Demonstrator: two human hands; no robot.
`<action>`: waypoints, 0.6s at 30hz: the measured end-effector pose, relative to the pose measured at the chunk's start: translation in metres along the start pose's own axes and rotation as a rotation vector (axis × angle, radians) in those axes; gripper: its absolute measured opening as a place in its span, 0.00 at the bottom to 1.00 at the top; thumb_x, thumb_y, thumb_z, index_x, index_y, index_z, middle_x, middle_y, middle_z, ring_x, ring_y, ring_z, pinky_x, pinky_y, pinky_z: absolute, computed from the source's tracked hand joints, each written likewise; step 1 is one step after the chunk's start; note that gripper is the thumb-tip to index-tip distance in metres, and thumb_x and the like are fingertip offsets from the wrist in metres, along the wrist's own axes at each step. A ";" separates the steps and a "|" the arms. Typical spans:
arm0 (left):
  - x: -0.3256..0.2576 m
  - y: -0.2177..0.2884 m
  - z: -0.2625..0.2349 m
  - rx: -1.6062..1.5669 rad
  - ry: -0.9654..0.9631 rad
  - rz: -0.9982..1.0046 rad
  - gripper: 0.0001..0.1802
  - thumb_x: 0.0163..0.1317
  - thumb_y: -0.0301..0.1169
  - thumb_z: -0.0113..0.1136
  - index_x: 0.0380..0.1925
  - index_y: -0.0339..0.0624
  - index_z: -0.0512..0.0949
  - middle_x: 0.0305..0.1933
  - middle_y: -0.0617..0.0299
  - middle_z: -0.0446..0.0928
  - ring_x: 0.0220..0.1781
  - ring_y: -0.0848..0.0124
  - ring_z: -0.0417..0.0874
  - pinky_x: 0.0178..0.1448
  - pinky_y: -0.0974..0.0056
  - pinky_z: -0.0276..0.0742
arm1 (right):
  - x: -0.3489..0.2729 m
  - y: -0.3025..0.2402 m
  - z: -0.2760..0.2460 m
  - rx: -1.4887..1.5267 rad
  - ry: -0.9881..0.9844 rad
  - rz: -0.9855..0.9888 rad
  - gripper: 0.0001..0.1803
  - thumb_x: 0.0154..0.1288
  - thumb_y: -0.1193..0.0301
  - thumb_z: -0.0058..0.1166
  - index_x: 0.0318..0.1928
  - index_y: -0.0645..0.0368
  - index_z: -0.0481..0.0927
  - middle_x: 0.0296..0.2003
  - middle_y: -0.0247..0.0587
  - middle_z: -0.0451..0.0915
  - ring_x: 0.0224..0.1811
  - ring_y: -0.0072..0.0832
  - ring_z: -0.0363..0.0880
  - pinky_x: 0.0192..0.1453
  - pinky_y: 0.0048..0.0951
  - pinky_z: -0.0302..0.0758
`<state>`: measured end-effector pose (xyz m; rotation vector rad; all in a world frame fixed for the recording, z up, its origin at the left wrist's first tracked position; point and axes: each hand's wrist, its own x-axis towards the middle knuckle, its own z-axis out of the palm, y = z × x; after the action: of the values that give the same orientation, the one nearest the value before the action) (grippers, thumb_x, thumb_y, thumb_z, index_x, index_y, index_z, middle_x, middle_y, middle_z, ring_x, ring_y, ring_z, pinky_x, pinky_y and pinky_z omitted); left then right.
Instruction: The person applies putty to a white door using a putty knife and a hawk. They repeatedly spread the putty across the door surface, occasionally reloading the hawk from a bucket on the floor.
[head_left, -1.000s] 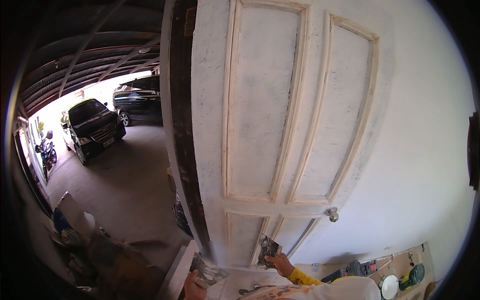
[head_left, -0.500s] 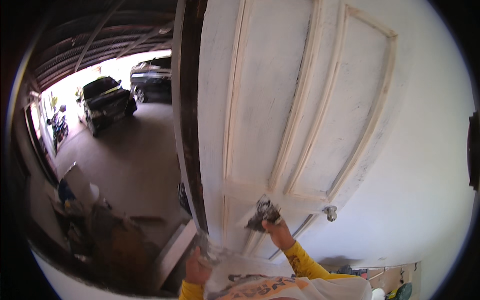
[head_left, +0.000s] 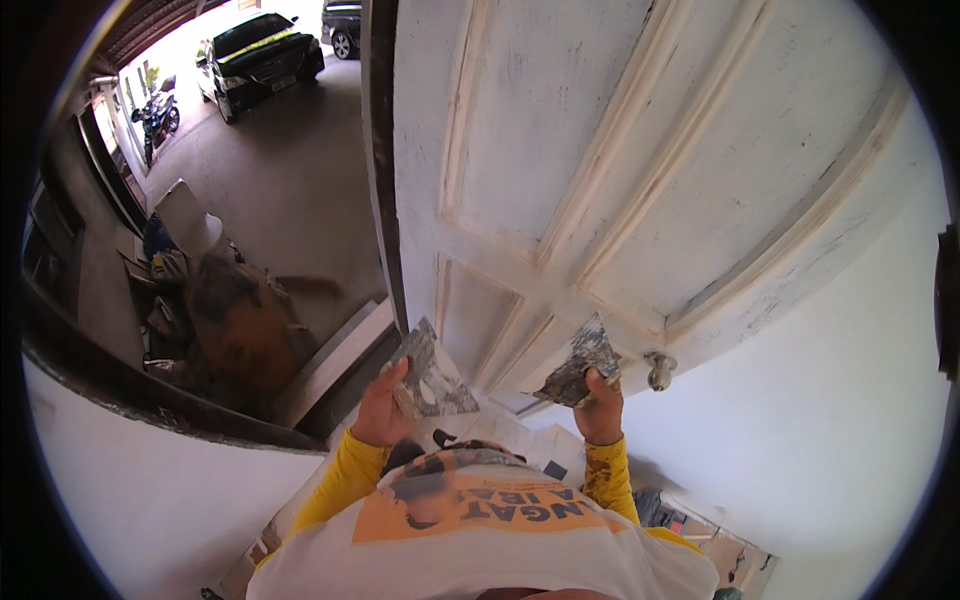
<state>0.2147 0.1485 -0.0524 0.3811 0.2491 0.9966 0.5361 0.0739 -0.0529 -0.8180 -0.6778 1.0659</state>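
Note:
A white panelled door point(head_left: 600, 150) with worn paint stands open before me. My right hand point(head_left: 601, 405) grips a wide putty scraper point(head_left: 582, 363), its filler-smeared blade held against the door's lower rail. My left hand point(head_left: 382, 408) holds a second flat scraper point(head_left: 432, 375), also caked with grey filler, a little off the door's edge. Both sleeves are yellow. A round metal door knob point(head_left: 659, 370) sits just right of my right hand.
The dark door frame point(head_left: 383, 170) runs down the left of the door. Outside lies a concrete driveway point(head_left: 290, 180) with a black car point(head_left: 258, 55), a motorbike point(head_left: 158, 112) and a pile of clutter point(head_left: 215, 300). A white wall point(head_left: 850, 400) fills the right, with tools on the floor point(head_left: 690, 520).
The view has tilted downward. Both hands have risen; the left hand's scraper is now lifted clearly into view, and the right scraper stays on the door near the knob.

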 end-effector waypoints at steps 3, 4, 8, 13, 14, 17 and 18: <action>0.025 0.005 -0.007 0.041 -0.003 0.016 0.17 0.72 0.34 0.53 0.56 0.38 0.75 0.56 0.55 0.80 0.57 0.62 0.81 0.65 0.57 0.74 | -0.008 0.000 -0.032 -0.425 0.046 -0.107 0.21 0.69 0.74 0.52 0.61 0.62 0.69 0.53 0.39 0.77 0.55 0.32 0.76 0.62 0.35 0.73; 0.039 0.006 -0.009 0.036 -0.015 0.006 0.17 0.71 0.34 0.54 0.56 0.38 0.75 0.56 0.56 0.80 0.57 0.62 0.81 0.65 0.57 0.74 | -0.009 -0.006 -0.036 -0.660 0.036 -0.181 0.19 0.70 0.74 0.51 0.59 0.64 0.70 0.51 0.39 0.77 0.53 0.29 0.76 0.61 0.32 0.73; 0.088 -0.001 -0.071 0.008 -0.031 -0.165 0.17 0.70 0.33 0.56 0.55 0.38 0.75 0.54 0.56 0.81 0.55 0.63 0.82 0.62 0.58 0.76 | -0.010 -0.016 -0.007 -0.498 0.299 -0.269 0.13 0.67 0.83 0.47 0.51 0.69 0.77 0.46 0.47 0.79 0.51 0.37 0.79 0.56 0.30 0.73; 0.138 0.035 -0.069 0.512 -0.298 0.019 0.17 0.69 0.26 0.56 0.57 0.41 0.75 0.57 0.56 0.79 0.56 0.63 0.80 0.63 0.61 0.74 | 0.004 0.020 0.003 -1.306 0.291 -0.388 0.15 0.65 0.84 0.51 0.49 0.60 0.83 0.44 0.42 0.81 0.47 0.36 0.79 0.50 0.29 0.74; 0.149 0.043 -0.087 0.855 -0.415 0.237 0.18 0.69 0.24 0.55 0.58 0.43 0.75 0.58 0.55 0.79 0.57 0.62 0.80 0.64 0.61 0.72 | 0.006 0.028 0.008 -1.485 0.247 -0.398 0.15 0.65 0.83 0.52 0.49 0.59 0.83 0.44 0.41 0.81 0.46 0.34 0.79 0.48 0.28 0.74; 0.179 0.069 -0.138 1.084 -0.591 0.405 0.21 0.68 0.19 0.52 0.60 0.47 0.73 0.59 0.53 0.78 0.59 0.60 0.79 0.66 0.62 0.70 | 0.020 0.047 0.049 -1.015 0.393 -0.041 0.11 0.65 0.74 0.59 0.47 0.57 0.85 0.36 0.32 0.83 0.35 0.19 0.78 0.38 0.20 0.71; 0.188 0.076 -0.151 1.072 -0.612 0.389 0.21 0.68 0.19 0.51 0.60 0.48 0.73 0.59 0.52 0.78 0.59 0.59 0.79 0.67 0.62 0.69 | 0.032 0.050 0.071 -0.731 0.461 0.034 0.10 0.65 0.72 0.59 0.46 0.57 0.86 0.35 0.29 0.83 0.32 0.16 0.76 0.36 0.19 0.70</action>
<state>0.1990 0.3753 -0.1627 1.7297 0.1306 1.0037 0.4655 0.1335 -0.0537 -1.6487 -0.6557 0.6036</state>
